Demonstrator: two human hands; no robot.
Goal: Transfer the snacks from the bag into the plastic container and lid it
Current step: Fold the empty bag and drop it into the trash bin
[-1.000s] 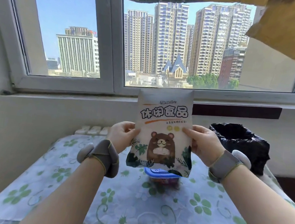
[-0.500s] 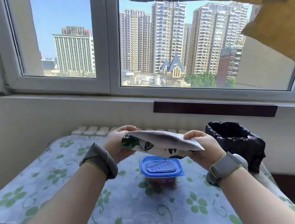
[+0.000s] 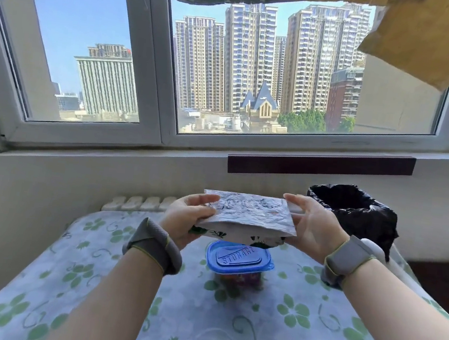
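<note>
The snack bag (image 3: 249,214) is held flat in the air above the table, its silvery back face up and its printed side down. My left hand (image 3: 187,218) grips its left edge and my right hand (image 3: 314,227) grips its right edge. Just below the bag stands a small clear plastic container (image 3: 239,279) with its blue lid (image 3: 240,258) on, and dark contents show through its wall. The bag's front edge hides the far rim of the lid.
The table wears a white cloth with green flowers (image 3: 293,314). A bin lined with a black bag (image 3: 358,213) stands at the back right. A radiator top (image 3: 141,202) sits behind the table under the window sill.
The bag stood upright with its printed front toward me a second ago. Both hands have since tipped it flat and lowered it, so its silvery back now faces up.
</note>
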